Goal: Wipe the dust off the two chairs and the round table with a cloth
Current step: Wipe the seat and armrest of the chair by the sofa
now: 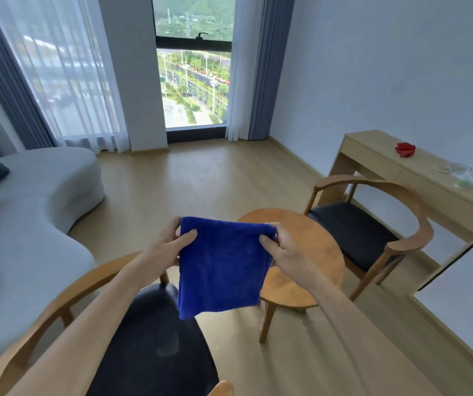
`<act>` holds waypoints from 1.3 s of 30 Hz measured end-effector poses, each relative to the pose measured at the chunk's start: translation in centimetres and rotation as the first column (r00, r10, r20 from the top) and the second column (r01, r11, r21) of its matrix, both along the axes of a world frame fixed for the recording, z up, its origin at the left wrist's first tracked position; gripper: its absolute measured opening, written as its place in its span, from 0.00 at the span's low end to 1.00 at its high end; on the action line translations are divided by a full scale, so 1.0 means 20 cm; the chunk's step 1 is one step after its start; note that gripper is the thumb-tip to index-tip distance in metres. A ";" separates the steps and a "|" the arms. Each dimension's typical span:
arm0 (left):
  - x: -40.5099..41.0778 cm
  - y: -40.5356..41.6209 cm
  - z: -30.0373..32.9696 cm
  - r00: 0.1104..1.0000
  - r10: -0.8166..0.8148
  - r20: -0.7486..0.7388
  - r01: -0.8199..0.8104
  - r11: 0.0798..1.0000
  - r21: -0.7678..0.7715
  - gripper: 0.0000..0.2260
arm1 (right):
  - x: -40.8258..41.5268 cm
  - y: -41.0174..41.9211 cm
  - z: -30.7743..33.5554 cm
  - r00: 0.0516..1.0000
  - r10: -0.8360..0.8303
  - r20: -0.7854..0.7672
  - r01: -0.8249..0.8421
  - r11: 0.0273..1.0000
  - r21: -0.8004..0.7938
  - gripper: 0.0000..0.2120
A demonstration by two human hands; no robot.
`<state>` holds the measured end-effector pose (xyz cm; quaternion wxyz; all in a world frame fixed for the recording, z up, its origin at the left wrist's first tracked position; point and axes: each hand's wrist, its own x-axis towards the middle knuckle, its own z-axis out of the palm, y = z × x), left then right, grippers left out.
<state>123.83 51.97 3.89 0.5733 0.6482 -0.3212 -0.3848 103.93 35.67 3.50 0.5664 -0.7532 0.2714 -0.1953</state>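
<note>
A near chair (pixel 149 347) sits below the arms, a far chair (pixel 369 232) beyond the round counter (pixel 309 252). Dull smudges show on the near seat, so wiping seems not yet begun. The blue cloth (pixel 221 267) hangs above them, its top corners pinched by the left hand (pixel 169 241) and right hand (pixel 278 250)

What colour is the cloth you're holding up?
Solid blue: the cloth hangs between left hand and right hand, head view.
</note>
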 end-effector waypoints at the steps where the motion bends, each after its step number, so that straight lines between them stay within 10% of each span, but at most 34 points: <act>1: -0.06 -0.08 0.00 1.000 0.003 0.004 -0.003 1.000 -0.005 0.08 | -0.07 -0.07 0.00 1.000 0.016 -0.003 -0.016 0.999 0.029 0.10; 6: -0.38 -0.48 -0.03 0.998 -0.035 0.042 0.035 0.999 0.011 0.07 | -0.46 -0.48 -0.05 0.993 0.102 -0.066 -0.094 0.989 0.113 0.22; 23: -0.91 -1.48 -0.21 0.953 0.016 0.304 -0.059 0.989 0.133 0.05 | -0.94 -1.53 -0.29 0.996 0.084 -0.012 -0.084 0.996 0.036 0.07; 39: -0.74 -2.22 -0.58 0.977 0.132 -0.170 -0.098 0.976 0.194 0.11 | -0.58 -2.47 -0.51 0.967 0.206 -0.151 -0.179 0.968 0.176 0.14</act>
